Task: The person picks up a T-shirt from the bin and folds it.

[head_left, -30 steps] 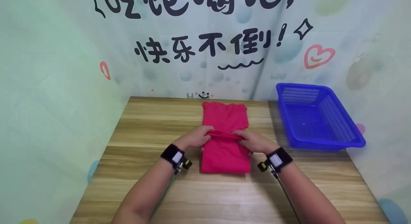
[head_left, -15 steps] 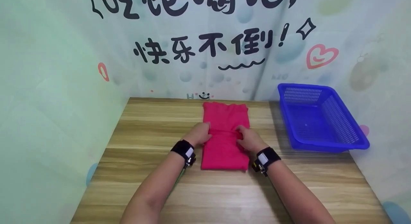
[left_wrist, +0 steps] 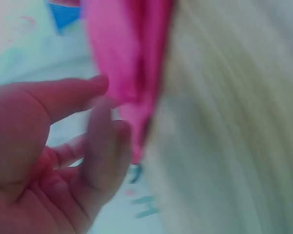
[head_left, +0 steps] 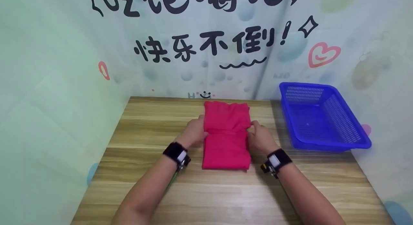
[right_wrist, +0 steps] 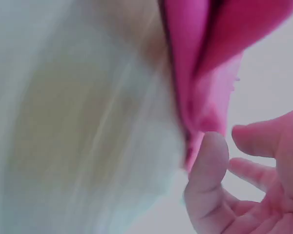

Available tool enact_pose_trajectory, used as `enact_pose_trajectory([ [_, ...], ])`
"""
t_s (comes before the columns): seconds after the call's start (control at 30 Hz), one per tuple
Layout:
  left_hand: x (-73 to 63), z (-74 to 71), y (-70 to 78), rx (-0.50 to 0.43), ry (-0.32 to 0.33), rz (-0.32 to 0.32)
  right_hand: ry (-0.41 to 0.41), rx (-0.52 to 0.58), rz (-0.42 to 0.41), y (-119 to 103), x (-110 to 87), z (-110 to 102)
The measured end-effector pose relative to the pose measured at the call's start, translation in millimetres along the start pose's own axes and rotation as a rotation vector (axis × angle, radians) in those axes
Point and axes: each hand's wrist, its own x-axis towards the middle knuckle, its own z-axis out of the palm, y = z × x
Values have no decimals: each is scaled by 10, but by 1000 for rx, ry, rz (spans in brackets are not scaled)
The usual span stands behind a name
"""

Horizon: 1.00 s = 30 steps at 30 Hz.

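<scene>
A folded red cloth lies lengthwise on the wooden table, with a crosswise fold edge near its middle. Its far part is gathered and slightly wavy at the end. My left hand is beside the cloth's left edge, thumb and fingers parted. Across from it, my right hand stands at the right edge, fingertips close to the fabric. The left wrist view has the left hand with loosely bent fingers by the layered pink-looking cloth edge. In the right wrist view, a gap shows between the right hand's thumb and fingers.
A blue plastic basket with perforated sides stands at the back right of the wooden table. Behind the table hangs a printed backdrop, and pale sheets border both sides. Each wrist wears a black strap with a small camera.
Both hands have drawn apart from the cloth's middle fold out to its two side edges, letting go of the fold. The raised fold edge now lies flat.
</scene>
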Motion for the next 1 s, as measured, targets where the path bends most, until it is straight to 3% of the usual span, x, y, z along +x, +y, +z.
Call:
enact_pose_trajectory([
  [0.1,-304,-82,86,-20,-34,70,85,82,-104,-121,-262,-165],
  [0.17,-484,-105,148,14,-100,147,52,96,-203,-245,-444,-246],
  [0.27,-649,-68,214,140,-192,272,-113,50,-329,-436,-655,-271],
  [0.37,-698,50,223,231,-285,338,-289,-72,-403,-547,-736,-168],
  [0.53,-690,236,216,271,-422,298,-431,-172,-439,-580,-713,84],
  [0.67,-699,325,253,366,-428,275,-427,-232,-490,-563,-699,196],
  [0.77,-744,398,303,487,-379,314,-417,-279,-531,-553,-714,214],
  [0.9,-829,414,413,620,-327,365,-429,-293,-517,-546,-745,166],
  [1.0,-915,322,511,596,-377,357,-431,-248,-525,-556,-799,79],
])
